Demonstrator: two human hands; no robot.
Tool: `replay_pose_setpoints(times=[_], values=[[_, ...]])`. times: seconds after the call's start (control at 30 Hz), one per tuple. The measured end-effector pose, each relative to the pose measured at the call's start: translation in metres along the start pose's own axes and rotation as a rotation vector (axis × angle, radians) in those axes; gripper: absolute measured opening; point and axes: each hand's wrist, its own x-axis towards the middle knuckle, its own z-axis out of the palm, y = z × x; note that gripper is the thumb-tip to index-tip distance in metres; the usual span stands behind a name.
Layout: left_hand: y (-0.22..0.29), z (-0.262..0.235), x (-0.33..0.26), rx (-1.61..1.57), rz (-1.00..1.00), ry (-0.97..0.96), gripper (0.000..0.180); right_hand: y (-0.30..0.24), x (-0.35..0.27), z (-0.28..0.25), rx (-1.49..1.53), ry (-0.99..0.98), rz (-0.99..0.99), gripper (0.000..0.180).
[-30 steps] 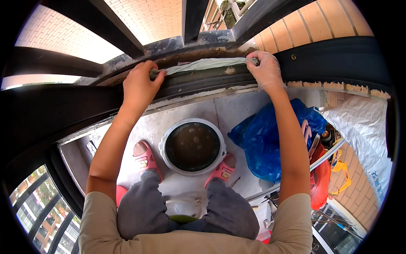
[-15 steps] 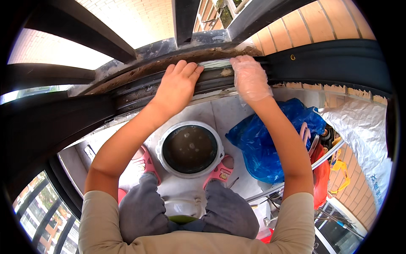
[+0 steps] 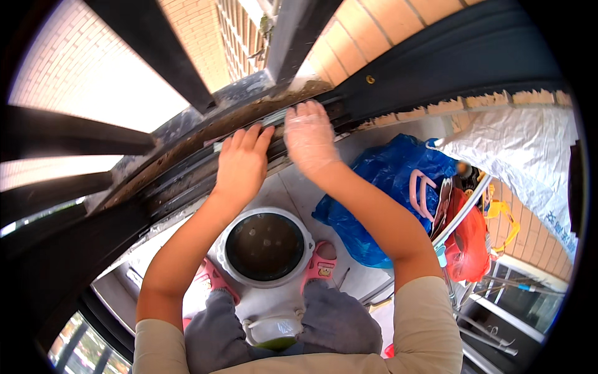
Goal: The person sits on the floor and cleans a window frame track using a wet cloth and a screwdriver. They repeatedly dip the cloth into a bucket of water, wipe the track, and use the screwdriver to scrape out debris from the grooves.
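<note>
Dark window track runs across in front of me, its grooves stained with brown dirt. A pale, thin strip, maybe folded cloth, lies along one groove beneath my fingers. My left hand is bare; its bent fingers press together over the track, with a bit of the pale strip showing beside them. Close by on the right, my right hand wears a clear plastic glove, and its curled fingers sit on the strip too. Both hands' fingertips are partly hidden in the groove.
Between my pink sandals stands a round white bucket of murky brown water. Right of it lie a blue plastic bag, a red bag and a white crumpled sheet. Dark bars rise beyond the track.
My view has turned, and the bars and bucket sit differently in it. The gloved right hand has come nearer to the left hand along the track.
</note>
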Motion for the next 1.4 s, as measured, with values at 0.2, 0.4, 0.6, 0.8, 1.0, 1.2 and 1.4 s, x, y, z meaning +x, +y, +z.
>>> replay_pose_setpoints(times=[0.2,0.4,0.6,0.8,1.0,1.2,1.4], values=[[0.005,0.011,0.018,-0.133,-0.001,-0.033,0.042,0.022,0.002,0.002,-0.114,-0.134,0.129,0.026],[0.014,0.025,0.038,-0.163,-0.015,-0.075,0.040,0.029,0.011,-0.021,-0.189,-0.314,0.316,0.029],[0.017,0.026,0.038,-0.108,-0.019,-0.093,0.036,0.028,0.022,-0.009,-0.007,-0.382,0.416,0.032],[0.020,0.025,0.050,-0.171,0.036,-0.008,0.036,0.018,-0.006,-0.056,0.427,-0.263,0.413,0.034],[0.033,0.056,0.100,0.132,0.206,0.001,0.035,0.002,-0.132,-0.129,1.061,-0.348,0.346,0.031],[0.032,0.046,0.132,0.159,0.086,-0.384,0.041,0.011,-0.174,-0.148,1.164,-0.515,0.458,0.028],[0.027,0.046,0.141,0.167,0.182,-0.467,0.041,0.014,-0.179,-0.145,1.237,-0.570,0.453,0.025]])
